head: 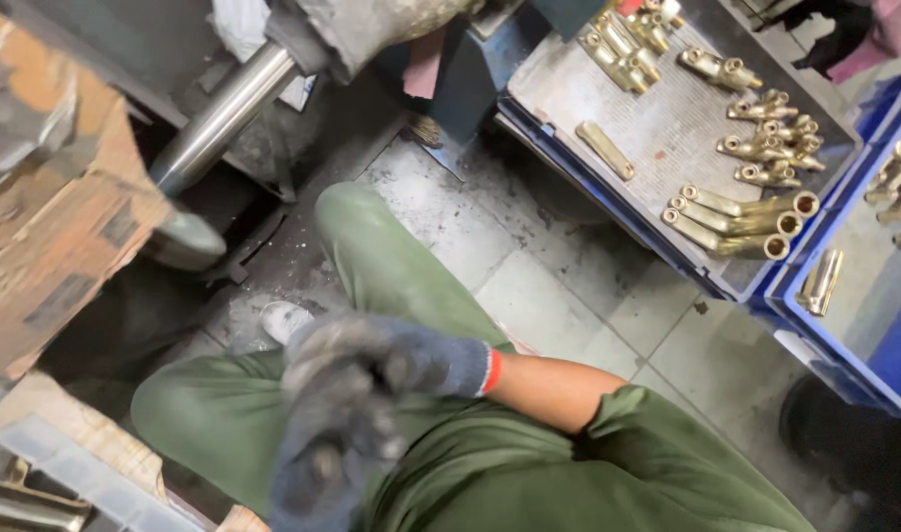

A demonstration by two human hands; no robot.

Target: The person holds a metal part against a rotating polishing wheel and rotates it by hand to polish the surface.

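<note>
While both hands meet over the green-trousered lap, the right hand (391, 357) in its grey knit glove overlaps the blurred left hand (327, 453) — finger state unclear — well apart from the grey metal tray (657, 133) of brass fittings (766, 148).

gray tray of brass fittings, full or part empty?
Part empty: brass fittings crowd the tray's far and right parts; bare gray surface shows elsewhere.

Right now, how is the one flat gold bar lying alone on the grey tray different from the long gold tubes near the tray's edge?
The flat bar lies alone; the long tubes lie three together, side by side. The flat bar looks solid and straight; the long tubes are round with open, flared ends. The flat bar is shorter than the long tubes. Both are shiny gold metal on the same grey tray.
</note>
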